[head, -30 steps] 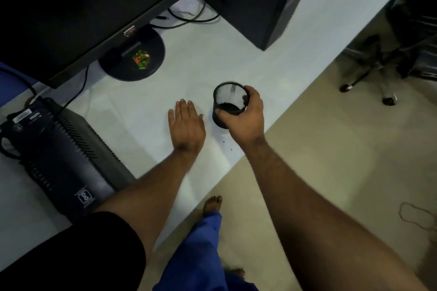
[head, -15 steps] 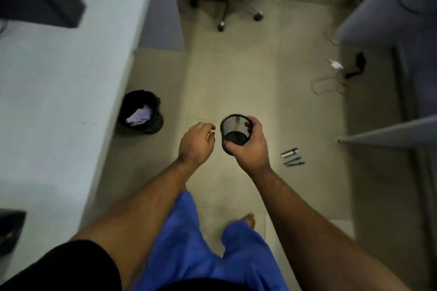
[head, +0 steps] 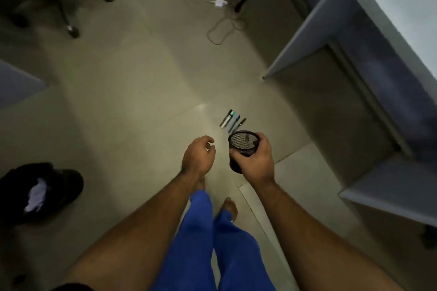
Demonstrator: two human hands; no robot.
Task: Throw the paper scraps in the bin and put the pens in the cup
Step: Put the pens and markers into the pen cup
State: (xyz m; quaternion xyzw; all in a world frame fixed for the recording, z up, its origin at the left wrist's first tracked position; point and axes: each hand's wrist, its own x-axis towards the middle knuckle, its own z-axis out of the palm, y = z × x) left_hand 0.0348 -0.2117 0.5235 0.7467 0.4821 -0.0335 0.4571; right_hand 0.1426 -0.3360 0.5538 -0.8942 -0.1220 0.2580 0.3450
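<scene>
The right hand [head: 256, 160] clasps the black mesh cup [head: 242, 149] around its wall; the left hand [head: 197, 159] hangs loosely curled, empty. Just beyond the cup, light, stiff pens [head: 231, 120] lie together on the floor, probably best pinched mid-barrel.

A chair base [head: 68, 7] is seen far left; cables [head: 224, 28] and a white adapter [head: 219, 3] lie far on the floor [head: 132, 92].

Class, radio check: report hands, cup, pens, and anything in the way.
Right hand grips mesh cup; left hand empty, fingers loosely curled. Pens on floor just ahead, apart from cup. Path clear.
</scene>
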